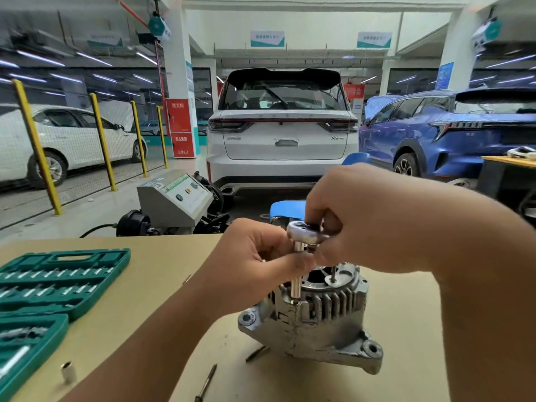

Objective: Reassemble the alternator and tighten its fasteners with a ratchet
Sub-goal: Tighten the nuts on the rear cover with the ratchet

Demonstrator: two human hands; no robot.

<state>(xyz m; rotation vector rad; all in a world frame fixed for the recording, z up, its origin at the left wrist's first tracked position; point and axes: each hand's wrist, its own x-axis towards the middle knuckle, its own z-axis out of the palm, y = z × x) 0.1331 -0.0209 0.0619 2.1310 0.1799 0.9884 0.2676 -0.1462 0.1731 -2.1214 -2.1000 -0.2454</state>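
Fingers of my left hand (pixel 255 256) pinch the socket extension (pixel 295 281) standing upright on an alternator (pixel 313 320) bolt; my right hand (pixel 362 219) grips the ratchet (pixel 304 232) head just above. Below my fingers, the alternator sits on the table (pixel 150 288), shaft axis vertical.

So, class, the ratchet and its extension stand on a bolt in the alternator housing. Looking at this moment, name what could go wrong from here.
1. The alternator stands unclamped on the table; both hands are up at the ratchet, so turning might tip or spin it.
2. The long extension could lean and slip off the bolt.
3. A loose socket and a long bolt lie near the table's front edge, by the left forearm, and could be knocked off.
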